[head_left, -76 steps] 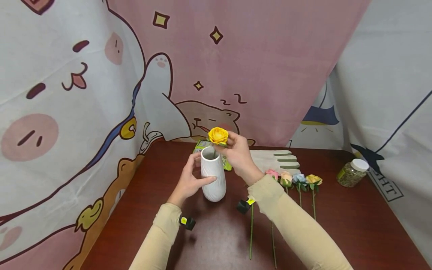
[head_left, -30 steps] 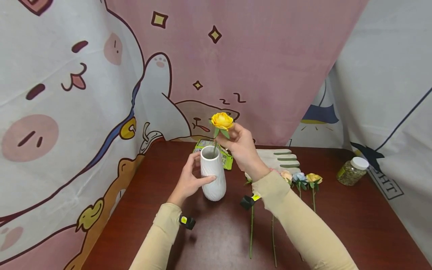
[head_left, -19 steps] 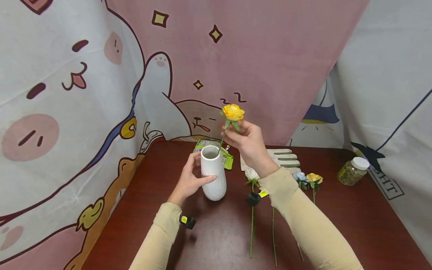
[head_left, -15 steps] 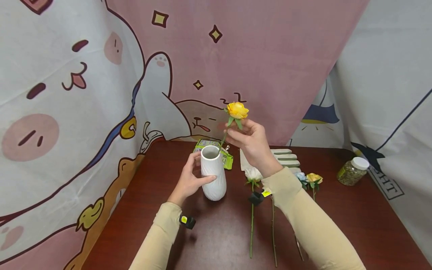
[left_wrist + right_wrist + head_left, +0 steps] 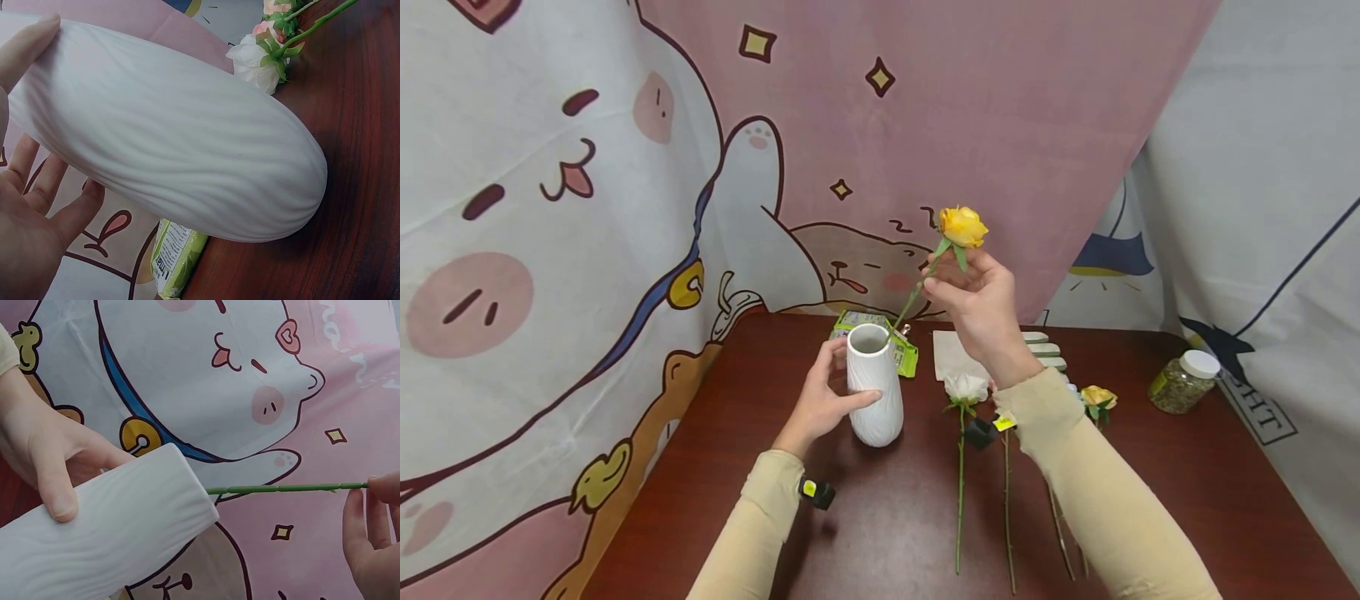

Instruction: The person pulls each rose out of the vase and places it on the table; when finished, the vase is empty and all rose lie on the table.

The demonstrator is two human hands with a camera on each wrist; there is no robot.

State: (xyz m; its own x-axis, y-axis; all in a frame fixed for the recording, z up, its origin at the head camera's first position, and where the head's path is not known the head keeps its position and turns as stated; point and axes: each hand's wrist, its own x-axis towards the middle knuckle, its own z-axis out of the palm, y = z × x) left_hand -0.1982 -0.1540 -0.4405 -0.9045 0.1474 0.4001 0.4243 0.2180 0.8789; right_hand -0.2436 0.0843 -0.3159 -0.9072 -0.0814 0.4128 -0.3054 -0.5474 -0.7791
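My left hand (image 5: 823, 404) holds a white ribbed vase (image 5: 876, 408) upright on the table, thumb across the front and fingers on the far side. Up and to the right of the vase, my right hand (image 5: 981, 312) pinches a yellow artificial rose (image 5: 964, 227) by the stem, below the bloom. The rose leans right. Its green stem (image 5: 275, 489) slants down to the vase mouth, where the lower end is hidden. In the left wrist view, the vase (image 5: 187, 137) has the thumb on one side and fingertips near the other.
A white rose (image 5: 966, 390) lies right of the vase, with more roses partly under the right arm. A pale yellow rose (image 5: 1097, 398) shows beyond. Behind are a green packet (image 5: 907, 357) and a glove (image 5: 953, 354). A white-lidded jar (image 5: 1183, 385) lies far right.
My right hand has moved up and to the right with the yellow rose, and much more stem shows above the vase rim. The left hand and vase have stayed in place.
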